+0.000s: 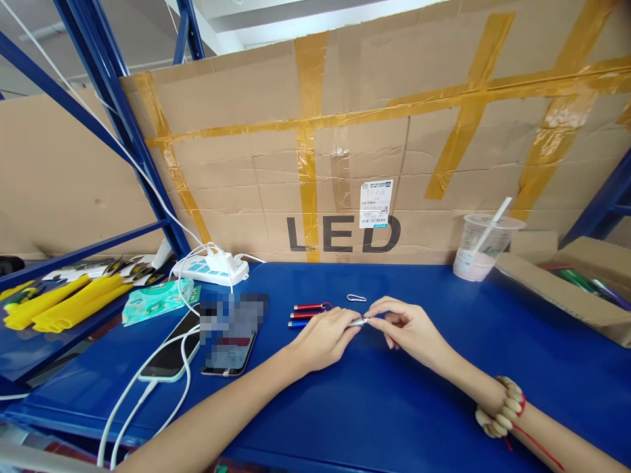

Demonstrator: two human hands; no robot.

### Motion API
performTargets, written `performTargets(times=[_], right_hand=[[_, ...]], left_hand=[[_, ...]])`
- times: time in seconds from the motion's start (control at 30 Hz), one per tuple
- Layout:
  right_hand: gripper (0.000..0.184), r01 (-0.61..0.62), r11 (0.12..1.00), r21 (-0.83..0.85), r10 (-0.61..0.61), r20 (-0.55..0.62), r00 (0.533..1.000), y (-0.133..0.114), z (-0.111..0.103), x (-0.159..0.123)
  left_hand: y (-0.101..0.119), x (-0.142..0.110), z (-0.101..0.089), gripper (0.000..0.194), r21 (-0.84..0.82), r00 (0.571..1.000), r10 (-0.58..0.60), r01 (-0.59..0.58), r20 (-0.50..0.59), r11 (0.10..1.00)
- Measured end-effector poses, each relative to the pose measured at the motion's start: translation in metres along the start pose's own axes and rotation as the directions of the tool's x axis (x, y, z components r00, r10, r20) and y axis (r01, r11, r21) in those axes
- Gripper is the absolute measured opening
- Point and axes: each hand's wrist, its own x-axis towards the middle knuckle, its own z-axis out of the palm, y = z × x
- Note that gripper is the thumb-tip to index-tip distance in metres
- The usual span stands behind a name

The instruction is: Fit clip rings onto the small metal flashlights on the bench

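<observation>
Head view. One silver tube, between the hands over the middle of the blue surface, nearer its back edge. Left hand: thumb and fingers pinching the tube's body. Right hand: thumb and forefinger pinching its tip, other fingers curled; beaded bracelet at wrist. Two red tubes and one blue tube, lying beside the left hand. One carabiner, toward the back edge. Two phones, toward the left edge. White power strip, back-left corner. Plastic cup with straw, back edge, right. Open carton, right edge.
</observation>
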Motion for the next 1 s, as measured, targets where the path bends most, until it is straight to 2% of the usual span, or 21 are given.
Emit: performTargets(times=[0.33,0.5,0.6,0.7,0.83,1.0], right_hand=[[0.028,0.029,0.998,-0.061,-0.027,0.022,0.999,0.0044,-0.0007,0.0006],[0.029,0.011,0.997,-0.077,-0.014,-0.03,0.999,0.0022,-0.0021,0.0011],[0.03,-0.006,0.994,-0.105,0.0,-0.059,0.998,-0.0008,-0.003,0.0009],[0.031,-0.023,0.989,-0.144,0.01,-0.092,0.996,-0.0032,-0.003,0.0001],[0.028,-0.012,0.984,-0.177,-0.005,-0.099,0.995,-0.0034,-0.0023,-0.0011],[0.022,0.111,0.983,-0.145,-0.122,-0.065,0.99,0.0011,-0.0016,0.0001]], left_hand=[[-0.0024,0.0,0.0041,0.014,0.107,1.0,0.016,-0.017,0.014,0.994],[-0.0034,-0.0001,0.0054,0.013,0.153,0.997,-0.001,0.013,-0.075,0.988],[-0.003,0.0009,0.0024,0.012,0.121,0.989,-0.041,0.059,-0.144,0.991],[-0.0028,0.0022,-0.0017,0.016,0.1,0.985,-0.06,0.077,-0.164,0.992],[-0.0038,0.0027,-0.0016,0.017,0.12,0.992,-0.05,0.064,-0.117,0.991],[-0.0065,0.0025,0.0054,0.019,0.238,0.999,-0.044,0.043,-0.001,0.97]])
